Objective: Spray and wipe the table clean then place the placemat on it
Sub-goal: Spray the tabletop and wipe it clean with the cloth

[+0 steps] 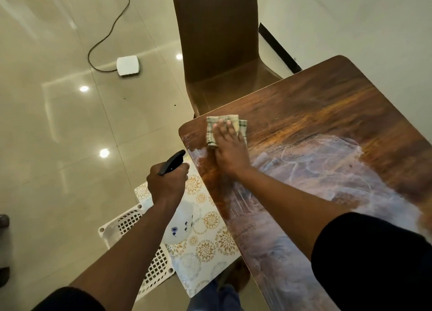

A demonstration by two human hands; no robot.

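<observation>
While the right hand (230, 150) presses flat fingers on the cloth (225, 129) at the table's (327, 114) far-left corner, the left hand (167, 182), gripping the spray bottle (174, 162), hangs nearer the placemat (208, 238) left of the table.

The brown wood-grain table top (327, 114) looks glossy, smeared with whitish wet streaks. The checked beige woven cloth (214, 129) looks soft and matt. The floral-printed placemat (205, 236) seems smooth; the beige floor tiles (58, 123) are polished.

Checked beige cloth (224, 129), gold-floral white placemat (208, 236).
</observation>
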